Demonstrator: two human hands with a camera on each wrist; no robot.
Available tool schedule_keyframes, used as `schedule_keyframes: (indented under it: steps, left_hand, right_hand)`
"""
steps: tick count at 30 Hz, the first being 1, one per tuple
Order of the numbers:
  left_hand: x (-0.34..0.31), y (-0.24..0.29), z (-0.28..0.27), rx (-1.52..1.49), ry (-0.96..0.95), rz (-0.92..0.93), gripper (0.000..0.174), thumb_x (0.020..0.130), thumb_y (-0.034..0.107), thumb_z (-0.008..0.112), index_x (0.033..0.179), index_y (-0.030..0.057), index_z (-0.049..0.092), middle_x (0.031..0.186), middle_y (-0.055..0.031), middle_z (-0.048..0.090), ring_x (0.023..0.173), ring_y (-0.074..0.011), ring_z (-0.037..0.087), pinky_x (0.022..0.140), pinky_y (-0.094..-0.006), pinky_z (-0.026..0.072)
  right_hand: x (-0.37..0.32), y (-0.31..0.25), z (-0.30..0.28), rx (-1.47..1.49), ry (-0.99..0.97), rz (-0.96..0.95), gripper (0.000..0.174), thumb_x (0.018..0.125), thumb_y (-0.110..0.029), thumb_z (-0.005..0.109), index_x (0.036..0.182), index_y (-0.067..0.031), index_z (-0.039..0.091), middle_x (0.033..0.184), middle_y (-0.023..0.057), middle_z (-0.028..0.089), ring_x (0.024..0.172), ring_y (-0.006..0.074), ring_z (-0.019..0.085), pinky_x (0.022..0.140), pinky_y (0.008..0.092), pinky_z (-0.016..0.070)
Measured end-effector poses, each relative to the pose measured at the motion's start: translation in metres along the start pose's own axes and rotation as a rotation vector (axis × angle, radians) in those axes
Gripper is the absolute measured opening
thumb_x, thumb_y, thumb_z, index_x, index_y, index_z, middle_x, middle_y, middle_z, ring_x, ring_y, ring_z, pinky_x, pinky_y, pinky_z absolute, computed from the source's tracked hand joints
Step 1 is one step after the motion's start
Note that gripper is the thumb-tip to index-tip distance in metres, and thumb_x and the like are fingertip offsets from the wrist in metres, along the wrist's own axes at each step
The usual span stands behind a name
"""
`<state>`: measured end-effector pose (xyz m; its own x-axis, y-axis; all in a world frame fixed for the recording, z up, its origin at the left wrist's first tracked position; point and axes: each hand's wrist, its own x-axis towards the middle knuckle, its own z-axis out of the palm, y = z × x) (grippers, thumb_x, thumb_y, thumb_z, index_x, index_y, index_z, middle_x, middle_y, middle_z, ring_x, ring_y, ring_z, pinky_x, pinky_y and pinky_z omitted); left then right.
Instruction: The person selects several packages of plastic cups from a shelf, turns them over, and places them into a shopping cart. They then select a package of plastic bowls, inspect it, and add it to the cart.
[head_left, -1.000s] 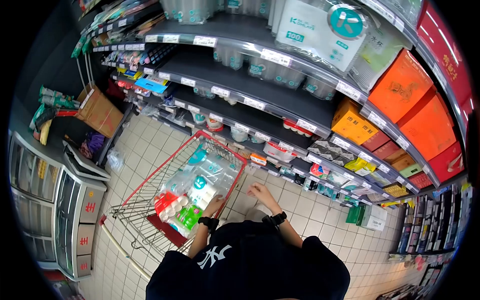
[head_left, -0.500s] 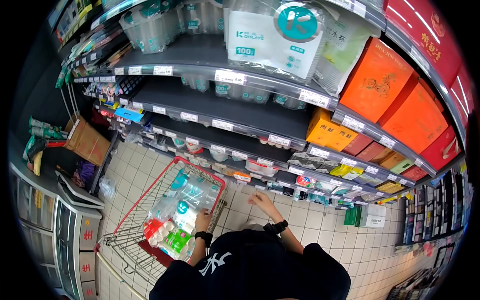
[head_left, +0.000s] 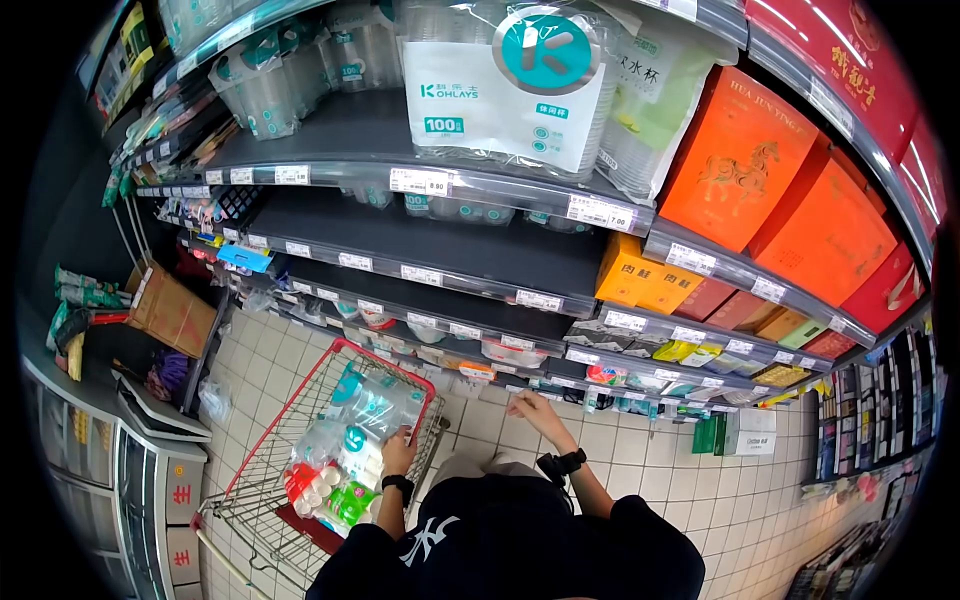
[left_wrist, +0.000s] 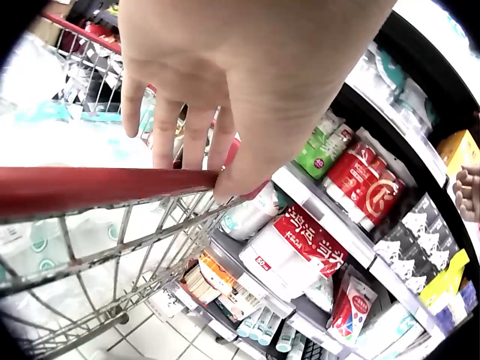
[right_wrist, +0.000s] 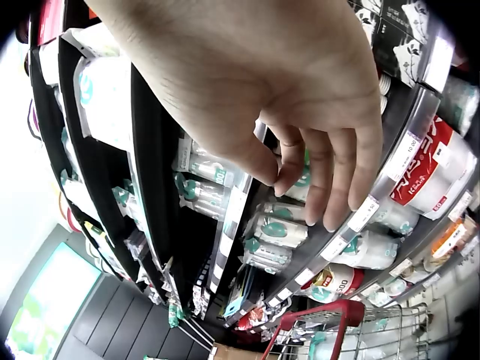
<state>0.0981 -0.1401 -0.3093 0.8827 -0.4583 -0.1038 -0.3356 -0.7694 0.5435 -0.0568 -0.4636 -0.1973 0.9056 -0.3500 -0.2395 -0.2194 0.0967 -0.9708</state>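
My left hand (head_left: pixel 398 452) is at the right-hand rim of a shopping cart (head_left: pixel 278 418). In the left wrist view its fingers (left_wrist: pixel 166 124) hang over the red rail (left_wrist: pixel 97 191), the thumb on the near side, so it grips the rail. Inside the cart lie clear packs of plastic cups (head_left: pixel 380 402), a red-and-white pack (head_left: pixel 300 482) and a green pack (head_left: pixel 350 503). Held out to the right of the cart, my right hand (head_left: pixel 540 415) is in the air before the lower shelves, holding nothing. Its fingers (right_wrist: pixel 319 169) are loosely bent.
Shelves (head_left: pixel 470 250) stretch across the front, bearing cup packs (head_left: pixel 505 100), orange gift boxes (head_left: pixel 738 160) and yellow boxes (head_left: pixel 650 278). Freezer cabinets (head_left: pixel 130 460) stand at the left, near a cardboard box (head_left: pixel 172 312). Green and white cartons (head_left: pixel 748 432) sit on the floor at right.
The head view has shifted, so the shelf goods appear further left and the cart lower left. My left hand stays at the cart's rim; the right remains raised without anything in it.
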Motion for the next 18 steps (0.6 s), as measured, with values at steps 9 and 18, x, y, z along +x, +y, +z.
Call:
schedule_keyframes:
  steps: [9, 18]
  left_hand:
    - [0.037, -0.005, -0.015, 0.016, -0.038, -0.104, 0.026, 0.073, 0.004, 0.056, 0.098, 0.0092, 0.060, 0.089, -0.0191, 0.066, 0.086, -0.0399, 0.062, 0.073, -0.0483, 0.0490]
    - [0.083, -0.030, -0.027, -0.025, -0.043, -0.179, 0.017, 0.069, 0.005, 0.059, 0.085, 0.0035, 0.063, 0.080, -0.0237, 0.064, 0.082, -0.0415, 0.061, 0.072, -0.0476, 0.0489]
  right_hand:
    - [0.016, -0.045, -0.007, 0.070, 0.023, -0.123, 0.018, 0.095, -0.017, 0.050, 0.095, 0.0007, 0.056, 0.086, 0.0068, 0.063, 0.083, 0.0142, 0.062, 0.075, 0.0268, 0.0493]
    - [0.026, -0.215, -0.020, 0.054, 0.218, -0.435, 0.012, 0.095, -0.011, 0.050, 0.101, -0.0029, 0.056, 0.094, 0.0057, 0.063, 0.090, 0.0127, 0.060, 0.081, 0.0252, 0.0460]
